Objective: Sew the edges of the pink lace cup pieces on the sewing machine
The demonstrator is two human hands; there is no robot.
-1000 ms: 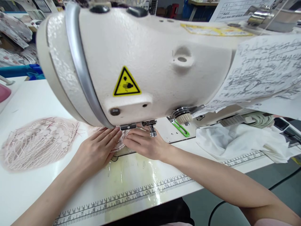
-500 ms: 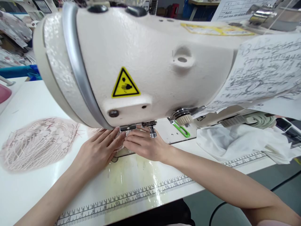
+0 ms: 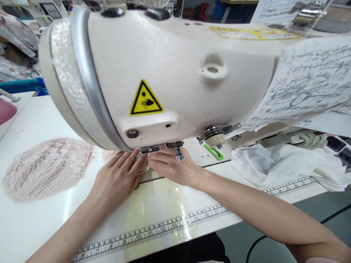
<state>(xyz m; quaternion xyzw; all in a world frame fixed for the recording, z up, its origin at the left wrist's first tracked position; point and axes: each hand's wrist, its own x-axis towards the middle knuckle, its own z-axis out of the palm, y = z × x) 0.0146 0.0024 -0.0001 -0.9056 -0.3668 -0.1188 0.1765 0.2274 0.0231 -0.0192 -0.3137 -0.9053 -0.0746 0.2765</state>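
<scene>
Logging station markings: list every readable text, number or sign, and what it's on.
"10", "11", "12", "13", "15", "16", "17": ruler strip; its other figures are uncertain.
Hand pictogram, no words: yellow triangle on the sewing machine.
Too small or blurred: yellow label, handwritten sheet, printed sheet behind.

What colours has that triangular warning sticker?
The triangular sticker is yellow and black, clearest in head view.

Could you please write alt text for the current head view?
A person's left hand and right hand touch lace beneath a cream sewing machine. Another lace piece lies to the left, white cloth to the right.
</scene>
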